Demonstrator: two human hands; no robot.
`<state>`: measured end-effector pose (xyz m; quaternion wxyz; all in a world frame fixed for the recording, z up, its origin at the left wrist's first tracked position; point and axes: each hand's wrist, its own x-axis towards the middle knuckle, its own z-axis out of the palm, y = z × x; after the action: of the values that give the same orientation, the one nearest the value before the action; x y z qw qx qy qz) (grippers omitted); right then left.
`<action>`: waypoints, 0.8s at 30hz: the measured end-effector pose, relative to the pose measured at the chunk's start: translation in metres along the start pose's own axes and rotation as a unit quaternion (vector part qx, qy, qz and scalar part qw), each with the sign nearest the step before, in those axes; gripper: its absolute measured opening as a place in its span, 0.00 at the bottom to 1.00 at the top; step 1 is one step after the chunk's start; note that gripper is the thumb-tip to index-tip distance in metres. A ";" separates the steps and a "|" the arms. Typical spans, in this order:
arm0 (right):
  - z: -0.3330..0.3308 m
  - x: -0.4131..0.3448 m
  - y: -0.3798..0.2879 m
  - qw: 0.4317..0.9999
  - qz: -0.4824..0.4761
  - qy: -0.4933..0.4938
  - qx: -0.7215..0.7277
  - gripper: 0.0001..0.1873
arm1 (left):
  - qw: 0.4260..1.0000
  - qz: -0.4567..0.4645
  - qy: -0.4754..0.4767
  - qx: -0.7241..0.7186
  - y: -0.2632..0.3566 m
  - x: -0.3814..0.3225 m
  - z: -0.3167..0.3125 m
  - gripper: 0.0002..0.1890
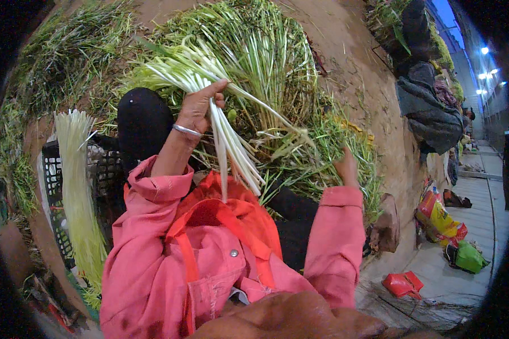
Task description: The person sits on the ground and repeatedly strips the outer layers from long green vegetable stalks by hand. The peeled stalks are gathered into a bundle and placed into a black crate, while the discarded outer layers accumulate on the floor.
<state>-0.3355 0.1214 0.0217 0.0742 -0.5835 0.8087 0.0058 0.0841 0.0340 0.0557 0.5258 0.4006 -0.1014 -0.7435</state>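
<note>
My left hand (199,106), with a metal bangle at the wrist, grips a bunch of white-stemmed vegetable stalks (233,148) that look like chives. Their pale ends hang over the red apron (237,212), and green leaves fan out beyond my fist. One stalk with a ragged, root-like end (301,135) slants out to the right of the bunch. My right hand (347,167) is low over a heap of loose green leaves (322,156); its fingers are mostly hidden, so I cannot tell if it holds anything. Ahead lies a large pile of untrimmed stalks (263,72).
To my left, a long bundle of cleaned pale stalks (78,182) lies across a black plastic crate (51,163). More leafy greens (72,55) cover the ground at far left. At right are a dark cloth heap (432,110), a green bag (471,256) and a red packet (403,284).
</note>
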 end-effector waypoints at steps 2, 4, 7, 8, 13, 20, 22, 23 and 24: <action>-0.004 0.011 -0.056 0.966 -0.100 -0.015 0.240 0.19 | 1.000 -0.008 0.008 0.012 -0.012 0.002 0.002 0.10; -0.011 0.005 -0.111 0.892 -0.169 -0.111 0.404 0.15 | 0.999 -0.034 0.008 0.020 -0.020 0.004 0.003 0.10; -0.015 -0.002 -0.178 0.886 -0.286 -0.006 0.366 0.15 | 0.998 -0.056 -0.007 0.004 -0.023 0.005 0.003 0.09; -0.018 0.001 -0.192 0.889 -0.315 0.028 0.332 0.16 | 0.998 -0.064 -0.009 0.002 -0.022 0.005 0.002 0.09; -0.025 0.011 -0.214 0.915 -0.270 0.080 0.289 0.15 | 0.997 -0.076 -0.001 -0.010 -0.020 0.005 0.001 0.08; -0.044 0.002 -0.223 0.871 -0.227 -0.239 0.365 0.12 | 0.997 -0.050 0.038 0.050 -0.018 0.005 0.005 0.10; -0.051 -0.003 -0.225 0.844 -0.267 -0.228 0.406 0.11 | 0.998 -0.038 0.032 0.041 -0.016 0.002 0.006 0.11; -0.052 -0.006 -0.226 0.839 -0.216 -0.236 0.440 0.11 | 0.998 -0.039 0.021 0.037 -0.015 0.001 0.007 0.12; -0.053 -0.009 -0.227 0.822 -0.182 -0.237 0.484 0.10 | 0.996 -0.043 0.035 0.066 -0.015 0.000 0.007 0.12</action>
<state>-0.1247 0.0519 0.0930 0.5363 -0.5898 0.5441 -0.2619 0.0684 0.0388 0.0521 0.4689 0.4638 -0.1146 -0.7429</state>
